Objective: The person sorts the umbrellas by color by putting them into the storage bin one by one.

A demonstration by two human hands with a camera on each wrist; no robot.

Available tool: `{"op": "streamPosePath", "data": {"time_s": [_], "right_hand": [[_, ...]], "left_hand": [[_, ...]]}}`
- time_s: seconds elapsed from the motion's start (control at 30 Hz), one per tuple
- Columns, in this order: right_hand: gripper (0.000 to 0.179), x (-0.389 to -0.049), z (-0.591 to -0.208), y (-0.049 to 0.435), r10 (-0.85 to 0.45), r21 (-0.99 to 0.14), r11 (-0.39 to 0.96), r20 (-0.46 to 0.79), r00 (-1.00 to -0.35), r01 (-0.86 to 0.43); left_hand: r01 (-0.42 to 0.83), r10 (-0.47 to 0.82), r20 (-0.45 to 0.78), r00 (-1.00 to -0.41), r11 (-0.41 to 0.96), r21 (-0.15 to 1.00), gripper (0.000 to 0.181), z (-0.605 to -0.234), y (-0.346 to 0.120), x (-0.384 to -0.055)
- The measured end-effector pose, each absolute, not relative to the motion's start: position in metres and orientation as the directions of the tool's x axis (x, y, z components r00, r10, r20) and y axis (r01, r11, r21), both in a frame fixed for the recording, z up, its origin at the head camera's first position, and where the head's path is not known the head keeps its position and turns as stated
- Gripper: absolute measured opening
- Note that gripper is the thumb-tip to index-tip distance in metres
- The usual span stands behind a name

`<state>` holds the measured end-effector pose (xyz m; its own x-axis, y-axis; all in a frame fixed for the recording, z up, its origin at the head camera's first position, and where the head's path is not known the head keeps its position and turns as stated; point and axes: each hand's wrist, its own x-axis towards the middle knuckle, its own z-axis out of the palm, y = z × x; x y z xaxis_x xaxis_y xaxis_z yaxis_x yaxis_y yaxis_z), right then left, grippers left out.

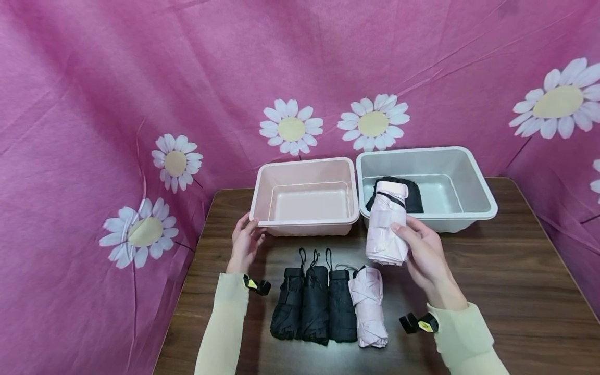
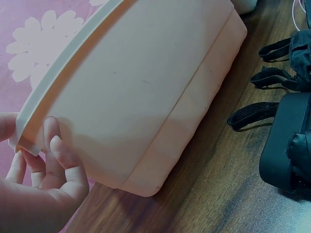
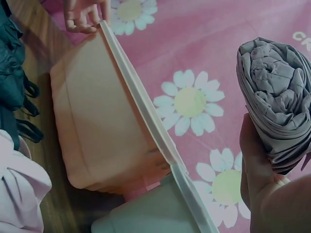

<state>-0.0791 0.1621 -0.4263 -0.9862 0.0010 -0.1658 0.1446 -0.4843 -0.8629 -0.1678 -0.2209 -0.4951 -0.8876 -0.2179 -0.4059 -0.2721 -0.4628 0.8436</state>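
Note:
My right hand [image 1: 428, 260] grips a rolled pale pink folding umbrella [image 1: 386, 224], thumb on its near face. The umbrella is raised over the near left rim of the grey-white plastic bin [image 1: 473, 213]. A black folded umbrella [image 1: 414, 197] lies inside that bin, partly hidden behind the pink one. In the right wrist view the held umbrella's [image 3: 277, 92] bunched end faces the camera. My left hand [image 1: 245, 244] pinches the near left corner of the pink plastic bin [image 1: 304, 229]; the left wrist view shows its fingers [image 2: 63, 160] under the rim.
Three black folded umbrellas [image 1: 315, 307] with wrist loops lie side by side on the brown wooden table [image 1: 515, 291]. Right of them lies another pale pink umbrella [image 1: 369, 307]. A pink cloth with daisies [image 1: 290, 127] hangs behind the bins.

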Motion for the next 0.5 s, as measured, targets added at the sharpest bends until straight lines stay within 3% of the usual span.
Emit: {"op": "streamPosePath", "data": {"time_s": [0.5], "right_hand": [[0.028,-0.099,-0.409,0.157,-0.048,-0.845,-0.515,-0.138,-0.989,0.143]], "left_hand": [[-0.267,-0.214,-0.402,-0.890,-0.470,0.841,0.026,-0.497,-0.221,-0.168]]}}
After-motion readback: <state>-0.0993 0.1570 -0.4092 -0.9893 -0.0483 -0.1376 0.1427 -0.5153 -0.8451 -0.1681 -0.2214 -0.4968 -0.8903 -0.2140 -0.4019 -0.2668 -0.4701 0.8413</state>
